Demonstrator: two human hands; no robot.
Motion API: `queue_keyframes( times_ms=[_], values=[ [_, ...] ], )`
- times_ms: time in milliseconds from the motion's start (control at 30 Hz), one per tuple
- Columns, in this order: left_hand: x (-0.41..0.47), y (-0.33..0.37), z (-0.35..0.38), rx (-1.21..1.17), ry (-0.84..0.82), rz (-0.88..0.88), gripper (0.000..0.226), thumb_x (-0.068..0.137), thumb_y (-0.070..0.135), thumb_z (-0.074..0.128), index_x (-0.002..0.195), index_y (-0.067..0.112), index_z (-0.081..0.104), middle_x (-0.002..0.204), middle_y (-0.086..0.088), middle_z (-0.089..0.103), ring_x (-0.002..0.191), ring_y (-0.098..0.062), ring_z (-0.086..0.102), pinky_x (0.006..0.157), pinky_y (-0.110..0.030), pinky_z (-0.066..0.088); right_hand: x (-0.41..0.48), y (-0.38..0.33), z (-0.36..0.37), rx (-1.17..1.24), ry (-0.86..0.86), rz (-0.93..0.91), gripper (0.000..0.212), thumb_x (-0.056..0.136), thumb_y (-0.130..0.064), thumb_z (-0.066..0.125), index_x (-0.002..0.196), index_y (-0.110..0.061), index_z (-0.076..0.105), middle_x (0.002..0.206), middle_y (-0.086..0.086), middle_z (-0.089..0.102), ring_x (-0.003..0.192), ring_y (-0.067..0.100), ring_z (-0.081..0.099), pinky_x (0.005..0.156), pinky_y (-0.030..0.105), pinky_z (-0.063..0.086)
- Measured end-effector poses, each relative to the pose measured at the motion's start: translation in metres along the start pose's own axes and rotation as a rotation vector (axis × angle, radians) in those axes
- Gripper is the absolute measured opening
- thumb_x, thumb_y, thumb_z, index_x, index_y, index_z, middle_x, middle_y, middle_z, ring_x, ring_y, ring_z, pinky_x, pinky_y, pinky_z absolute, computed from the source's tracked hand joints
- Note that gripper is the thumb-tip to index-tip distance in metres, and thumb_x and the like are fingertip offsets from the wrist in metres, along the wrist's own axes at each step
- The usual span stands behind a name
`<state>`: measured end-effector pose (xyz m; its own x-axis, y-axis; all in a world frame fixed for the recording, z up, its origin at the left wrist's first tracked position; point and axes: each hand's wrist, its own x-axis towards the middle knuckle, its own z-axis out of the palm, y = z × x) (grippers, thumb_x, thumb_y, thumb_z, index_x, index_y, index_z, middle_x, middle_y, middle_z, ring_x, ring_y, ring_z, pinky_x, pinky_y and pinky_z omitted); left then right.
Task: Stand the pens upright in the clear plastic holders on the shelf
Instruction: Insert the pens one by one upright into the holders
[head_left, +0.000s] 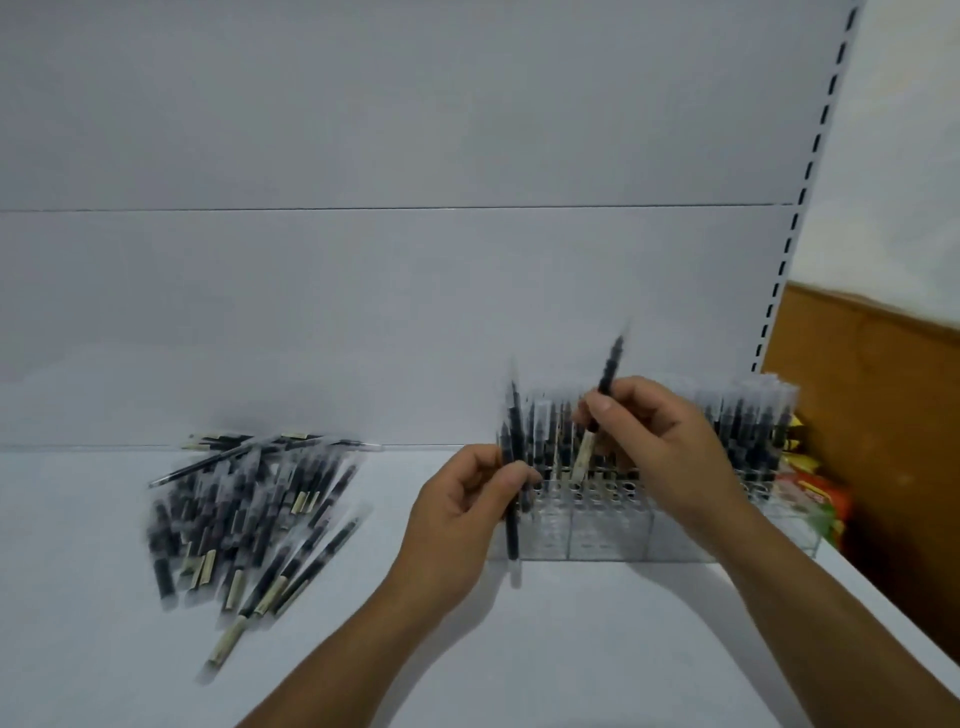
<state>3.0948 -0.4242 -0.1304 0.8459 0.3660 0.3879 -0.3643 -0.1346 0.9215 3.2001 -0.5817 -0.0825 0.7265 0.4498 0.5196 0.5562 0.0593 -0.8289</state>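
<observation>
White shelf (104, 649), white back panel (363, 130) with horizontal seam, slotted upright (809, 174), brown board (883, 415) at right

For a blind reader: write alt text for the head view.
The left hand grips a black wrapped pen upright and the right hand pinches a second black pen tilted, at clear plastic holders partly filled with standing pens. A pile of wrapped black pens lies at left on the white shelf.
</observation>
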Motion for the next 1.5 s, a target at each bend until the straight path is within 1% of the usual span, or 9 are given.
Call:
queue_keyframes(
  times_ms=[100, 267, 500, 833, 967, 1033, 1133, 1300, 1500],
  values=[
    [-0.006, -0.011, 0.013, -0.107, 0.038, -0.005, 0.016, 0.082, 0.027, 0.062, 0.087, 0.013, 0.068, 0.084, -0.005, 0.073, 0.078, -0.014, 0.068, 0.071, -0.016, 0.051, 0.015, 0.005, -0.008, -0.097, 0.017, 0.005, 0.011, 0.093, -0.026, 0.062, 0.086, -0.019, 0.068, 0.067, -0.011, 0.063, 0.061, 0.004, 0.058, 0.060, 0.021, 0.047],
    [-0.015, -0.021, 0.017, -0.208, 0.119, -0.044, 0.010, 0.076, 0.024, 0.066, 0.080, 0.017, 0.072, 0.076, -0.011, 0.070, 0.070, -0.016, 0.064, 0.062, -0.019, 0.052, 0.024, 0.019, -0.004, -0.085, -0.010, 0.037, 0.012, 0.092, -0.016, 0.065, 0.098, -0.026, 0.066, 0.083, 0.007, 0.063, 0.083, 0.030, 0.063, 0.071, 0.035, 0.055],
    [-0.014, -0.023, 0.018, -0.226, 0.114, -0.057, 0.012, 0.075, 0.020, 0.066, 0.082, 0.011, 0.069, 0.075, -0.012, 0.070, 0.068, -0.015, 0.065, 0.061, -0.019, 0.051, 0.021, 0.042, 0.002, -0.366, -0.081, -0.001, 0.011, 0.087, -0.027, 0.071, 0.084, -0.032, 0.062, 0.078, -0.012, 0.064, 0.071, -0.002, 0.058, 0.065, 0.014, 0.045],
    [-0.015, -0.022, 0.016, -0.136, 0.090, -0.037, 0.023, 0.076, 0.025, 0.065, 0.090, 0.007, 0.068, 0.081, -0.017, 0.070, 0.070, -0.014, 0.065, 0.067, -0.019, 0.053, 0.014, 0.052, 0.006, -0.592, -0.303, 0.076, 0.015, 0.088, -0.036, 0.068, 0.077, -0.039, 0.060, 0.070, -0.019, 0.061, 0.067, -0.006, 0.054, 0.061, 0.018, 0.038],
    [-0.015, -0.024, 0.016, -0.120, 0.107, -0.048, 0.024, 0.075, 0.028, 0.067, 0.090, 0.008, 0.069, 0.081, -0.013, 0.072, 0.072, -0.015, 0.065, 0.069, -0.019, 0.052, 0.010, 0.049, 0.003, -0.647, -0.308, 0.087, 0.012, 0.089, -0.034, 0.068, 0.101, -0.032, 0.070, 0.087, -0.021, 0.065, 0.083, -0.003, 0.060, 0.077, 0.025, 0.050],
    [-0.015, -0.025, 0.016, -0.133, 0.117, -0.055, 0.020, 0.076, 0.027, 0.068, 0.088, 0.011, 0.070, 0.082, -0.016, 0.071, 0.072, -0.016, 0.064, 0.069, -0.021, 0.052, 0.007, 0.046, -0.002, -0.630, -0.202, 0.045, 0.018, 0.090, -0.031, 0.067, 0.107, -0.031, 0.071, 0.091, -0.023, 0.066, 0.085, -0.004, 0.061, 0.081, 0.023, 0.051],
    [-0.015, -0.024, 0.017, -0.162, 0.132, -0.070, 0.014, 0.074, 0.026, 0.070, 0.083, 0.015, 0.072, 0.080, -0.018, 0.069, 0.071, -0.018, 0.062, 0.068, -0.023, 0.052, 0.003, 0.034, -0.009, -0.428, -0.044, -0.058, 0.010, 0.090, -0.028, 0.066, 0.092, -0.035, 0.073, 0.077, -0.021, 0.067, 0.069, -0.003, 0.061, 0.064, 0.011, 0.048],
    [-0.016, -0.021, 0.017, -0.142, 0.111, -0.066, 0.022, 0.078, 0.022, 0.067, 0.093, 0.007, 0.068, 0.077, -0.012, 0.071, 0.068, -0.017, 0.065, 0.064, -0.020, 0.052, -0.008, 0.022, 0.007, -0.094, -0.319, -0.005, 0.026, 0.074, -0.051, 0.067, 0.091, -0.033, 0.072, 0.078, -0.001, 0.067, 0.066, 0.013, 0.059, 0.064, 0.022, 0.051],
    [-0.017, -0.018, 0.018, -0.115, 0.099, -0.032, 0.012, 0.084, 0.006, 0.064, 0.094, 0.002, 0.068, 0.081, -0.017, 0.071, 0.072, -0.016, 0.068, 0.068, -0.020, 0.053, -0.008, 0.025, 0.013, 0.016, -0.283, 0.034, 0.006, 0.086, -0.019, 0.072, 0.085, -0.022, 0.066, 0.063, -0.005, 0.059, 0.056, 0.011, 0.054, 0.054, 0.018, 0.045]
  ],
)
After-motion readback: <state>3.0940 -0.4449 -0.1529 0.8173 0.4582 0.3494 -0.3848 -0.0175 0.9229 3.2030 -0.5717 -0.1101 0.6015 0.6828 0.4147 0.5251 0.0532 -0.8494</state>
